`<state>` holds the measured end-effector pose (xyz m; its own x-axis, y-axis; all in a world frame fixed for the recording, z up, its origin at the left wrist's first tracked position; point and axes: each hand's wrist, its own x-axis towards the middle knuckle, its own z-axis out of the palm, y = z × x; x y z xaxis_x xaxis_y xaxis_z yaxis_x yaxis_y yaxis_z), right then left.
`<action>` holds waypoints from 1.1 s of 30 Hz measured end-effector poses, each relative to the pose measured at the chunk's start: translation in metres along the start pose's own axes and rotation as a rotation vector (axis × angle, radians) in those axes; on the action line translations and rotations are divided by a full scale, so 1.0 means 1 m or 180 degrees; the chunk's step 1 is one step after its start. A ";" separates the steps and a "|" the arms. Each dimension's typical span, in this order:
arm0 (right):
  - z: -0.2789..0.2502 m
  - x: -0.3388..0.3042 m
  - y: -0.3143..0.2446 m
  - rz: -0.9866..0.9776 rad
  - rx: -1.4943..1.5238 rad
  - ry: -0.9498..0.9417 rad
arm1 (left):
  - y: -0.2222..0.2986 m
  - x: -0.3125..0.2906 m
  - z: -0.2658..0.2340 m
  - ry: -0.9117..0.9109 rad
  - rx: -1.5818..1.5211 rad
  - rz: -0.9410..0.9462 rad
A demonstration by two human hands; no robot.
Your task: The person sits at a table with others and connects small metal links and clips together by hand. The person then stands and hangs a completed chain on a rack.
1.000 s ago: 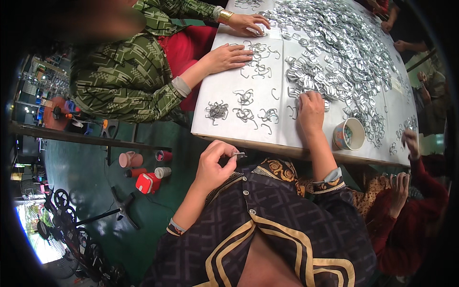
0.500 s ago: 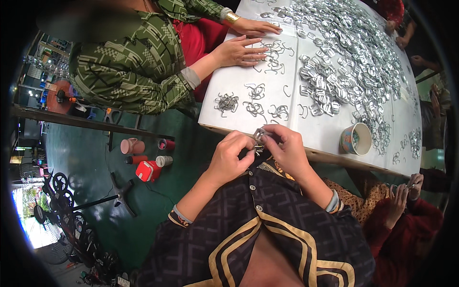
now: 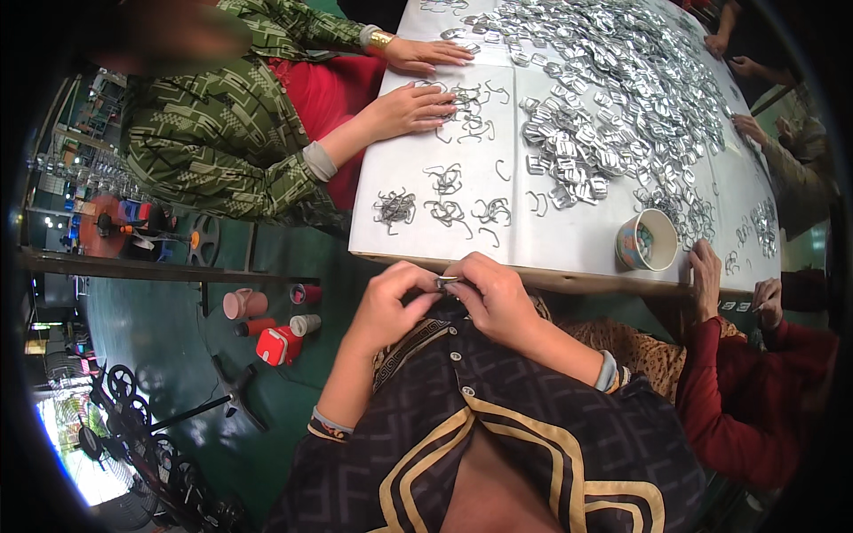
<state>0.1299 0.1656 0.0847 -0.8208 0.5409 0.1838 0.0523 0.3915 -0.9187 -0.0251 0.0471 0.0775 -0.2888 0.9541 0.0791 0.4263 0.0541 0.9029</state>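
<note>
Just off the table's near edge, my left hand (image 3: 393, 300) and my right hand (image 3: 494, 300) meet, fingers closed in a pinch. Between their fingertips is a small silver metal buckle (image 3: 447, 280), seen edge-on and partly hidden by the fingers. Beyond my hands, small bent wire hooks lie in little clusters (image 3: 446, 213), with a denser heap of wire hooks (image 3: 394, 207) to the left. A large spread of flat silver buckles (image 3: 613, 115) covers the middle and far part of the table.
A patterned paper cup (image 3: 647, 242) with small pieces inside stands near the table's front edge (image 3: 498, 268). At the left, a co-worker's hands (image 3: 413, 111) rest by more hooks. Another person in red sleeves (image 3: 733, 391) works at my right. Cups and a red box (image 3: 279, 345) are at lower left.
My hands have turned the buckle from face-up to edge-on and closed in around it. The view has shifted, so the table appears further left. The red-sleeved person's hand has reached to the table.
</note>
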 end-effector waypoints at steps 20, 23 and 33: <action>-0.002 -0.052 0.043 -0.0661 0.0024 -0.0607 | -0.061 0.147 0.140 -0.0806 0.2478 0.2121; -0.002 -0.052 0.046 -0.0724 0.0013 -0.0588 | -0.064 0.141 0.125 -0.0469 0.2606 0.1879; 0.005 -0.051 0.048 -0.0743 0.0032 -0.0472 | -0.086 0.120 0.074 0.0477 0.1388 0.0859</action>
<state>0.1712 0.1535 0.0292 -0.8842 0.3219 0.3384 -0.1530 0.4849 -0.8611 -0.0333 0.1785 -0.0215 -0.2253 0.9002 0.3726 0.8099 -0.0395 0.5853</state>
